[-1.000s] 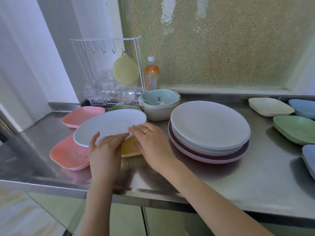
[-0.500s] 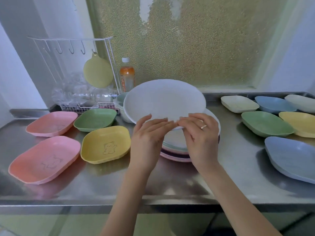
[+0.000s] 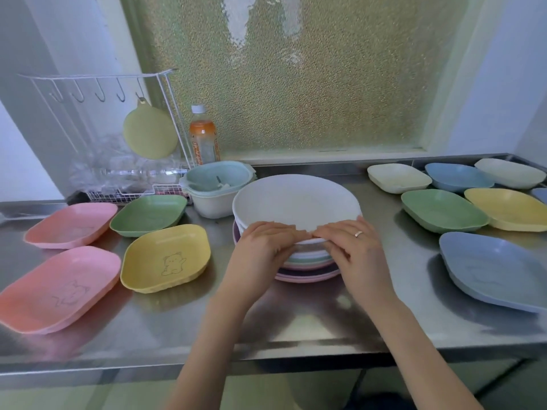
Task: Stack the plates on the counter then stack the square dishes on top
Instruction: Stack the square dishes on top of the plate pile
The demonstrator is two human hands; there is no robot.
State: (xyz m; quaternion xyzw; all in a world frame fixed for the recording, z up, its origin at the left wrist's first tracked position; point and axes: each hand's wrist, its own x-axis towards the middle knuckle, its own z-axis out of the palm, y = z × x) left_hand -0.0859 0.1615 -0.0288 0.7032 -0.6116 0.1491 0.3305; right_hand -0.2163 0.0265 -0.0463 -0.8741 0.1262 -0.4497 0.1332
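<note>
While both hands, left point(image 3: 263, 247) and right point(image 3: 352, 250), pinch the white plate's point(image 3: 296, 202) near rim atop the plate stack point(image 3: 307, 269), square dishes point(image 3: 165, 258) lie unstacked on the counter point(image 3: 296, 321).

Bare forearms, no sleeves; a plain band ring point(image 3: 358, 234) on the right hand point(image 3: 352, 250).

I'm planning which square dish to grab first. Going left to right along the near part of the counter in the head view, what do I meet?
Big pink dish → yellow bear dish → left hand → right hand, both gripping the white plate over the plate stack → large blue dish.
</note>
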